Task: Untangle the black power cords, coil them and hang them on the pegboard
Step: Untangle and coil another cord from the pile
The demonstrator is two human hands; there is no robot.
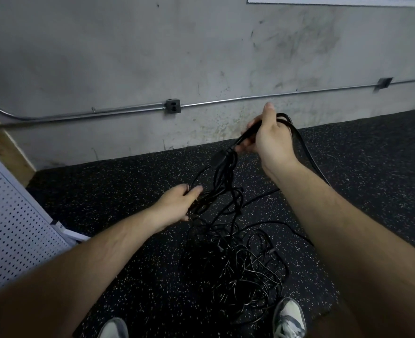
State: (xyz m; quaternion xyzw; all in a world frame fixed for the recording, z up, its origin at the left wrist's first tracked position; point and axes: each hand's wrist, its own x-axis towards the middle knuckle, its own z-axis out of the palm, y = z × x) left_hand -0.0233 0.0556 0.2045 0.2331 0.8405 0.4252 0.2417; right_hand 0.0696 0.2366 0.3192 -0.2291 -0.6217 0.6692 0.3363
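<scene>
Speckled black rubber floor meets a stained concrete wall carrying a conduit and an outlet box. The white pegboard stands at the floor's left edge, with nothing hung on the part I can see. Most of the black power cords lie in a knotted heap on the floor, just ahead of the shoes. The right hand is raised, fingers clenched round a bunch of strands and what looks like a plug end — one loop arcs over it and drops to the floor. The left hand, lower, grips several strands rising from the heap. I judge this to be the untangling step, and early in it. Next I'd single out one cord and draw it free slowly — a hard pull could tighten the knots.
</scene>
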